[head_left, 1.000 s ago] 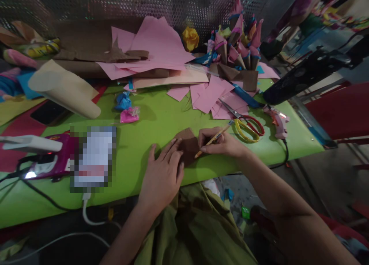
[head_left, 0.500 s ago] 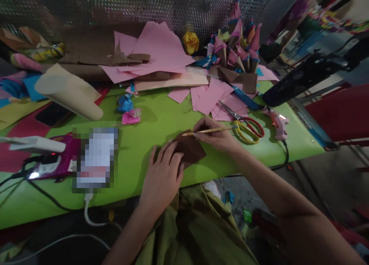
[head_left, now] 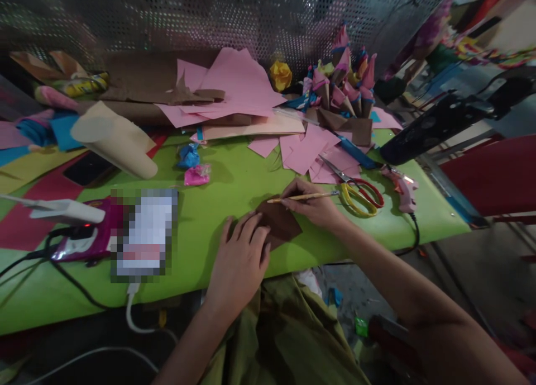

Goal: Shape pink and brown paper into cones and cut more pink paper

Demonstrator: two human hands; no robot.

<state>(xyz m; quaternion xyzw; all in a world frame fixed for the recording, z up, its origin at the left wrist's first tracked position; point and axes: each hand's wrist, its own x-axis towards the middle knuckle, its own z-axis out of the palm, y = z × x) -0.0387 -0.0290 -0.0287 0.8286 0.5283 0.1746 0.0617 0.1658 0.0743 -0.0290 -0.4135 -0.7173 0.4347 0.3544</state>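
Observation:
A small piece of brown paper lies on the green table near its front edge. My left hand rests on the paper's left side, its fingers stretched out and slightly apart. Between the fingers of my right hand is a pencil, held almost level with its pointed end to the left, over the paper's upper edge. I cannot tell whether the tip touches the paper. Scissors with red and yellow handles lie just right of my right hand.
Pink paper pieces and larger pink sheets lie behind. Decorated paper cones stand at the back. A pink glue gun sits right, beside a black cylindrical object. Left are a charging phone and a tan roll.
The camera view has tilted slightly, so the table's things appear a little lower and those at left farther right. Both hands keep nearly the same place on the paper.

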